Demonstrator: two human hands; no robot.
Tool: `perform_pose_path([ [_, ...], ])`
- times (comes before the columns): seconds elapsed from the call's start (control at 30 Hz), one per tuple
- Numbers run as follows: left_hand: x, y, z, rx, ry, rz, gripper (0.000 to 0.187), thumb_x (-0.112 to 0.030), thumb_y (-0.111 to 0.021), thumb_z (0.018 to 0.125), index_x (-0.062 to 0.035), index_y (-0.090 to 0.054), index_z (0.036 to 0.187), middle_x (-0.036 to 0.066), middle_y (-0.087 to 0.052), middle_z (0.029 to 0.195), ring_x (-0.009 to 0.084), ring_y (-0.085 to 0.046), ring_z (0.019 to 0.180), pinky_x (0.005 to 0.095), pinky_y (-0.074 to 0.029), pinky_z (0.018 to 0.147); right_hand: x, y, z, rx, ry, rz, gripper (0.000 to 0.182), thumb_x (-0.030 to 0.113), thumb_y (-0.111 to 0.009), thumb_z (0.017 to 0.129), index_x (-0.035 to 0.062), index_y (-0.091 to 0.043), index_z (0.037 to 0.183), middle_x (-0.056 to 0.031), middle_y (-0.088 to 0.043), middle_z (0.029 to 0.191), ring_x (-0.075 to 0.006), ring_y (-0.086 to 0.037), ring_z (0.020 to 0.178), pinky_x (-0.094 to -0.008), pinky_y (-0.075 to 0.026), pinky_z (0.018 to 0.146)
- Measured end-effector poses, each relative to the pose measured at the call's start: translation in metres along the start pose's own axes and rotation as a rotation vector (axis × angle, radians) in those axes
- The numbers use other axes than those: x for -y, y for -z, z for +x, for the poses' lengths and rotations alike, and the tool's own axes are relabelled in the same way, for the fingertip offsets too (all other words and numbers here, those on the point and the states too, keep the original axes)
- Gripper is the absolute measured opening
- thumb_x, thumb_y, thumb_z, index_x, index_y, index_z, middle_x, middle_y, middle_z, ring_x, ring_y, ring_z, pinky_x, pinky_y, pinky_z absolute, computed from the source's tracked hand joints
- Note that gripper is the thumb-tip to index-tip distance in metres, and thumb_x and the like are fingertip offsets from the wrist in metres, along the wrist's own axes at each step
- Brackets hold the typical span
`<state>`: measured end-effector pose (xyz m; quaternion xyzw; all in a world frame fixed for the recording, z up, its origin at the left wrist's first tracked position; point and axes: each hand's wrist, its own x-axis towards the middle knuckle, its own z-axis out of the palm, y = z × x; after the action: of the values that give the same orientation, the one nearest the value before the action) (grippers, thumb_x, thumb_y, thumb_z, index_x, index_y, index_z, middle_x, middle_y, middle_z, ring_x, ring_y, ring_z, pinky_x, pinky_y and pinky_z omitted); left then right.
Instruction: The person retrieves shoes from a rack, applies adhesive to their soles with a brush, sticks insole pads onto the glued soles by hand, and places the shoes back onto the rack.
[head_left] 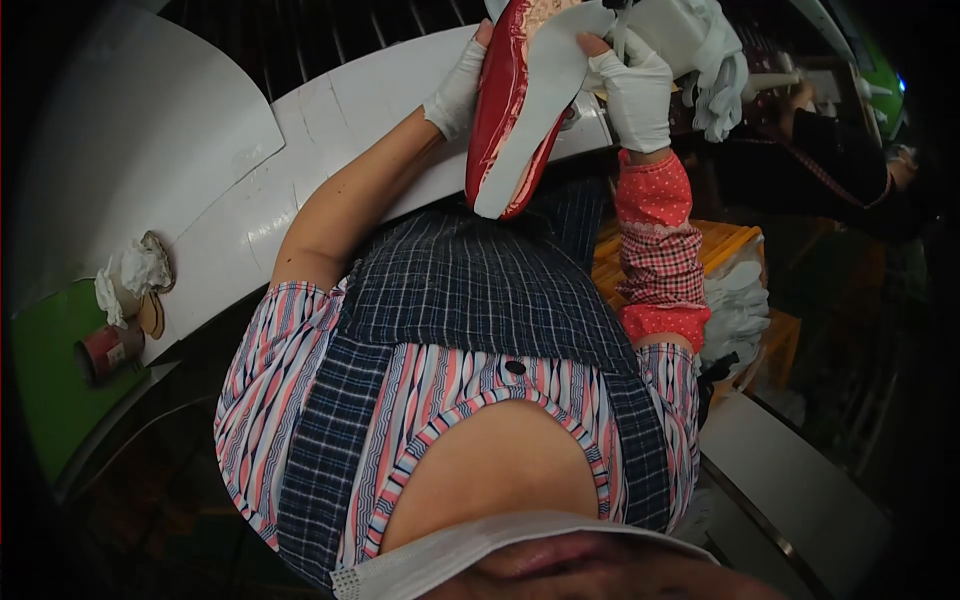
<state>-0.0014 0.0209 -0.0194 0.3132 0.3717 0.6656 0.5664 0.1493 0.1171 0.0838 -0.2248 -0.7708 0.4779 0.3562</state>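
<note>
A red shoe is held with its underside up, and a pale grey-white sole-shaped piece lies along it. The upper's edge is folded over and looks rough toward the far end. My left hand, in a white fingerless glove, grips the shoe's left side; its fingers are mostly hidden behind the shoe. On the other side, my right hand, gloved alike, has its thumb on the wide end of the pale piece. The fingers of that hand are out of sight behind it.
A white worktop curves around the left, by dark bars. White cloth-like pieces hang right of my right hand. Below it stands a yellow-orange crate. A red can is at left. Another person's dark sleeve shows at right.
</note>
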Motion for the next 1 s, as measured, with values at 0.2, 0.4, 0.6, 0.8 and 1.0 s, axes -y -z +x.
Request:
perform_pose_path([
  [0.2,-0.006,-0.007,-0.007,-0.03,0.004,0.063,0.096,-0.079,-0.033,0.075,-0.0038,-0.032,0.135,0.023,-0.057,0.113,0.0294,-0.066,0.086,0.0364,-0.06,0.062,0.012,0.0,0.004,0.02,-0.053,0.049,0.022,0.018,-0.069,0.082,-0.0007,-0.067,0.094,-0.003,-0.064,0.079,-0.0074,-0.057,0.068,-0.0204,-0.047,0.06],
  [0.4,-0.012,-0.014,-0.011,-0.027,-0.012,0.092,0.094,-0.077,-0.031,0.077,-0.0031,-0.032,0.135,0.023,-0.057,0.113,0.0285,-0.066,0.086,0.0332,-0.06,0.062,0.007,0.001,0.006,0.038,-0.074,0.023,0.025,0.019,-0.067,0.084,-0.0007,-0.064,0.099,-0.0023,-0.063,0.08,-0.008,-0.056,0.071,-0.0208,-0.046,0.064],
  [0.6,-0.009,-0.011,-0.01,-0.033,0.003,0.075,0.092,-0.075,-0.031,0.079,-0.002,-0.031,0.134,0.023,-0.057,0.111,0.0273,-0.067,0.084,0.0312,-0.06,0.062,0.005,0.001,0.007,-0.045,-0.062,0.022,0.024,0.018,-0.065,0.085,-0.0011,-0.063,0.098,-0.0029,-0.061,0.081,-0.0085,-0.055,0.073,-0.0218,-0.045,0.065],
  [0.8,-0.008,-0.008,-0.011,-0.022,0.001,0.033,0.08,-0.071,-0.038,0.081,-0.0064,-0.041,0.129,0.01,-0.061,0.104,0.0167,-0.065,0.091,0.0279,-0.059,0.072,0.003,0.0,0.009,-0.134,-0.038,0.018,0.023,0.018,-0.063,0.086,-0.0015,-0.062,0.098,-0.0035,-0.06,0.082,-0.009,-0.053,0.075,-0.0227,-0.044,0.067],
  [1.0,-0.016,-0.005,-0.017,-0.019,0.132,-0.068,0.089,-0.074,-0.036,0.079,-0.0017,-0.038,0.131,0.021,-0.06,0.106,0.0261,-0.068,0.078,0.0317,-0.06,0.058,-0.007,0.004,0.008,-0.176,-0.013,-0.001,0.025,0.019,-0.059,0.088,-0.0028,-0.059,0.101,-0.0051,-0.059,0.086,-0.0106,-0.053,0.079,-0.0243,-0.044,0.071],
])
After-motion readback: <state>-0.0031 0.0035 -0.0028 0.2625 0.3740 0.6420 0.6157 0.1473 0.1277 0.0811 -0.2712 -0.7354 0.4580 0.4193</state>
